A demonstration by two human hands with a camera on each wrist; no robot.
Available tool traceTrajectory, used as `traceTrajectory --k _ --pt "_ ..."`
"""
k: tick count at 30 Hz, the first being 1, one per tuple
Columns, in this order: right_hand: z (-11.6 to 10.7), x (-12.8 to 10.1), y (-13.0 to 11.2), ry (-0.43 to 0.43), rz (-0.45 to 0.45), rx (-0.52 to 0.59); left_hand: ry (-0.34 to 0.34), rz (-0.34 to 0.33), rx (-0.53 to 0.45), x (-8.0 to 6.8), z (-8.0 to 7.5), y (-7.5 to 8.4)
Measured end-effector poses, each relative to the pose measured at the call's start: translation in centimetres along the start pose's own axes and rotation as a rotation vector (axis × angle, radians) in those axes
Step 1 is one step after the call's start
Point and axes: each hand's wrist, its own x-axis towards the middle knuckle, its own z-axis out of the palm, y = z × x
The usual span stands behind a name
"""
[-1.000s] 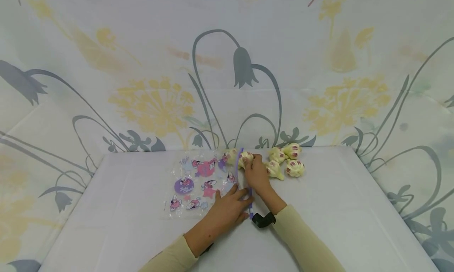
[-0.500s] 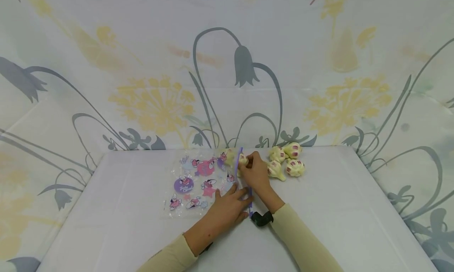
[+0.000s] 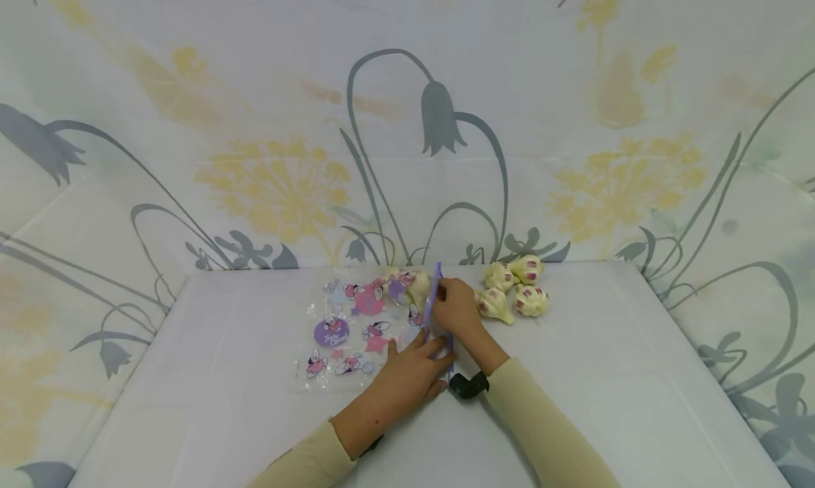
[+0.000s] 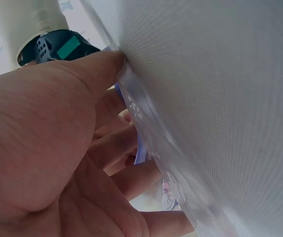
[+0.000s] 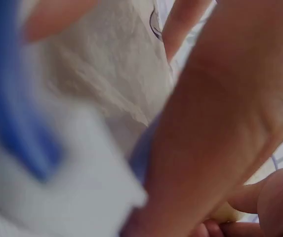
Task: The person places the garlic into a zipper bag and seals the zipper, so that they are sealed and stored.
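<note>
Fingers of the left hand [image 3: 407,375] are pinching the printed bag's [image 3: 356,325] purple zip edge [image 3: 436,311], running lengthwise away from it, while the right hand [image 3: 453,310] is pinching that mouth just beyond, 4 garlic bulbs [image 3: 512,293] lying to its right.

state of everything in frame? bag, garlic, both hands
Zip bag: flat on the table, purple mouth held open, garlic inside.
Loose garlic bulbs: four, clustered right of the bag.
Left hand: pinching the bag's mouth near edge.
Right hand: at the mouth, grip unclear.
</note>
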Motion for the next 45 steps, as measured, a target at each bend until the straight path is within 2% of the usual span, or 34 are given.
traceTrajectory --k 4,11,18,23,31,36,41,45 --pt "0.0 0.2 -0.1 0.028 0.019 0.007 -0.001 0.002 0.0 0.0 -0.1 0.0" --pt "0.1 0.6 0.0 0.046 -0.028 -0.068 0.006 0.001 -0.003 -0.1 0.0 0.0" --pt "0.1 0.4 0.0 0.057 -0.067 -0.079 0.01 0.001 -0.012 -0.2 -0.1 0.0" --pt "-0.4 -0.5 -0.2 0.016 -0.072 -0.092 0.009 -0.001 -0.025 -0.2 -0.2 0.0" --pt "-1.8 -3.2 -1.3 -0.02 -0.047 0.005 -0.014 -0.022 -0.033 -0.1 -0.2 0.0" --pt "-3.3 -4.8 -1.4 0.043 -0.11 0.017 -0.02 -0.03 -0.037 0.0 -0.1 0.0" --pt "-4.9 -5.6 -0.8 0.141 -0.222 -0.065 -0.026 -0.038 -0.04 0.1 -0.2 0.0" --pt "-6.1 -5.7 0.4 0.185 -0.281 -0.126 -0.046 -0.046 -0.034 0.2 -0.2 0.1"
